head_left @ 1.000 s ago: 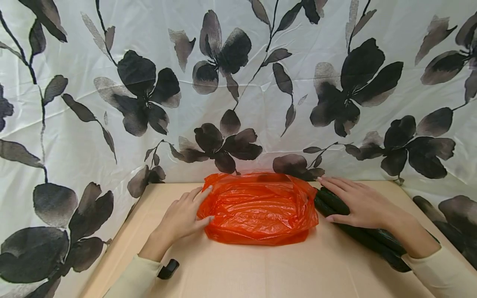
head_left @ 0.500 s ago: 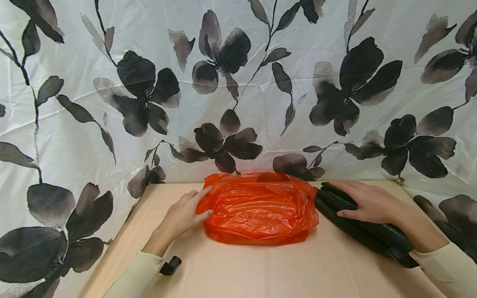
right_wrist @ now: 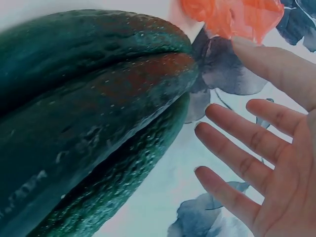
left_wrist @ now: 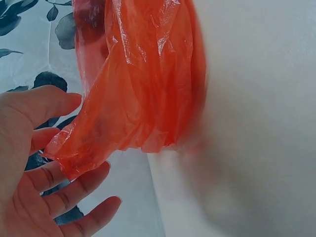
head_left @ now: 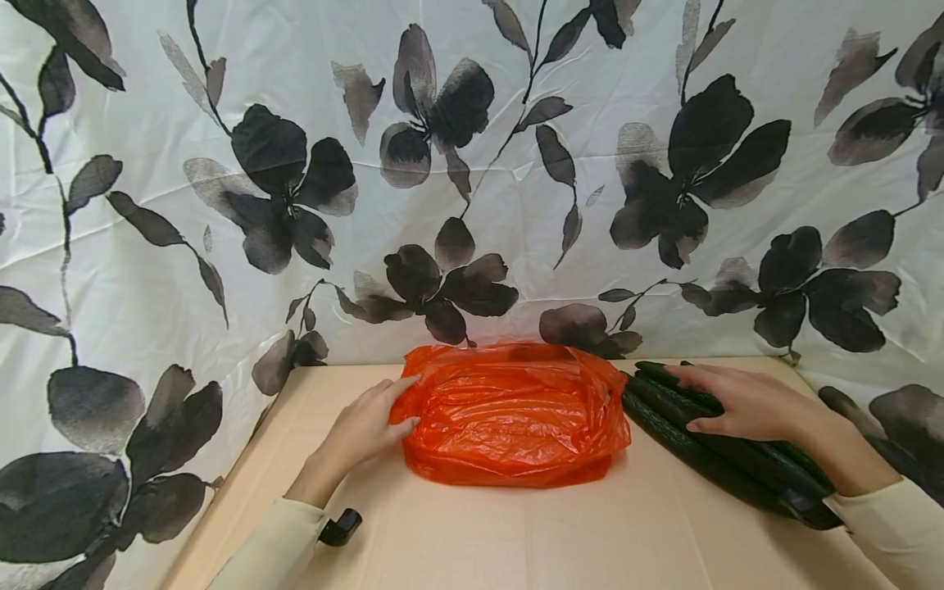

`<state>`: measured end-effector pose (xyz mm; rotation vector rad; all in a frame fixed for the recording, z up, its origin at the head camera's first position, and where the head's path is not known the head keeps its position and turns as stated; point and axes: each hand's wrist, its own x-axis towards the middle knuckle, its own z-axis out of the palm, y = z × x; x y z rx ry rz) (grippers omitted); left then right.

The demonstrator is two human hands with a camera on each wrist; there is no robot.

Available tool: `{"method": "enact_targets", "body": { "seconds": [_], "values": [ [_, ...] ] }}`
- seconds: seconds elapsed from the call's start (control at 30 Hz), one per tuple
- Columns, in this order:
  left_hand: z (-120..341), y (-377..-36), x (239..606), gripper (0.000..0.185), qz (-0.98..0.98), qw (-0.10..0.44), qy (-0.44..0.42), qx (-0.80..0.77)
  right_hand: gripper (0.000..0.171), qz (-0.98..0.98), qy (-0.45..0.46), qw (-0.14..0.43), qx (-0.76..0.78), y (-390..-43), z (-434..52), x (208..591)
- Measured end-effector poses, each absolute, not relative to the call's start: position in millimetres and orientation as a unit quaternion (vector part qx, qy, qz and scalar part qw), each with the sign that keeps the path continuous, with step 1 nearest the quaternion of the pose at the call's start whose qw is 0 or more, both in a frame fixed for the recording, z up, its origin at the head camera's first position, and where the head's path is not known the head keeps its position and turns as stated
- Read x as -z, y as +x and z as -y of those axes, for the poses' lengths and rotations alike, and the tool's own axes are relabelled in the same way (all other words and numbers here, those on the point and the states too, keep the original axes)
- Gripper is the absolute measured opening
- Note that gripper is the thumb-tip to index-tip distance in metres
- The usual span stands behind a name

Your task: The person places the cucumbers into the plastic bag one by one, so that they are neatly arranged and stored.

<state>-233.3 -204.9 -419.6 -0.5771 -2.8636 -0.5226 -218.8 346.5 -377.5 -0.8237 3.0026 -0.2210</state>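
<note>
A crumpled, semi-sheer orange-red plastic bag lies on the table, bulging over its hidden contents. At its left end is my left hand, thumb and fingers spread around a loose corner. In the left wrist view that plastic corner overlaps the fingers without a grip on it. To the right of the bag, long dark green cucumbers lie side by side at a slant, three showing in the right wrist view. My right hand hovers over them; the right wrist view shows its fingers straight and apart from the cucumbers.
The pale wooden table ends at a white floral cloth hanging behind and at both sides. A black strap piece shows beside the left sleeve.
My right hand has drawn back to the right, away from the bag, uncovering more of the cucumbers. The left hand stays nearly in place at the bag's left end.
</note>
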Motion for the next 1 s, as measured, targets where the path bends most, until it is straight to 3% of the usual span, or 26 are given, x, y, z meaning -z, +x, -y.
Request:
{"method": "enact_targets", "body": {
  "seconds": [0.33, 1.0],
  "values": [
    [208, -233, 420, 0.062, 0.959, 0.077, -0.185, 0.2, 0.084, -0.963, -0.246, 0.054, 0.099, -218, -353, 386],
    [212, -231, 422, 0.054, 0.945, 0.055, -0.176, 0.269, 0.085, -0.97, -0.223, 0.083, 0.054, -206, -363, 403]
  ]
}}
